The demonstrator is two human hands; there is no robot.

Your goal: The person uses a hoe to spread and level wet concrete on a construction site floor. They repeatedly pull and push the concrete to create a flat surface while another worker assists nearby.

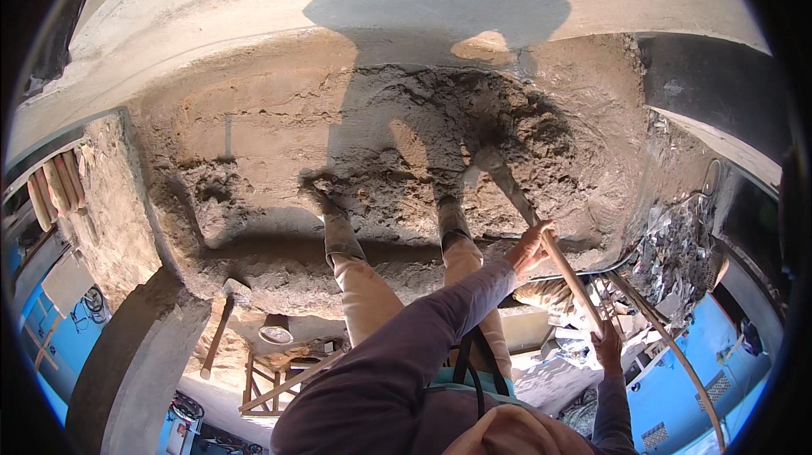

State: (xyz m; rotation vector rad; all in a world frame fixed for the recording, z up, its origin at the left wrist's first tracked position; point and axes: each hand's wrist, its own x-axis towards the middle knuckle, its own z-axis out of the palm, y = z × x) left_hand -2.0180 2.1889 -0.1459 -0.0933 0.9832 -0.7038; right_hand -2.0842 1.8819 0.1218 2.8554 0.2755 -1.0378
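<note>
Both my hands are closed around the wooden handle of a long hoe (572, 279). My left hand (530, 250) grips it partway along, with the arm reaching across my body. My right hand (607, 347) wraps around its upper end, close to my right side. The head of the hoe rests in dark, churned wet mud (474, 112), and its blade is mostly hidden there. My legs stand apart in the mud, just left of the hoe's head; both feet are partly sunk and coated.
Smoother mud (271, 117) spreads to the left. A pale wall (211, 24) bounds the far side. A concrete post (139, 362) and another wooden-handled tool (222, 332) are at near left. Rubble (677, 252) and a long pole (689, 370) lie right.
</note>
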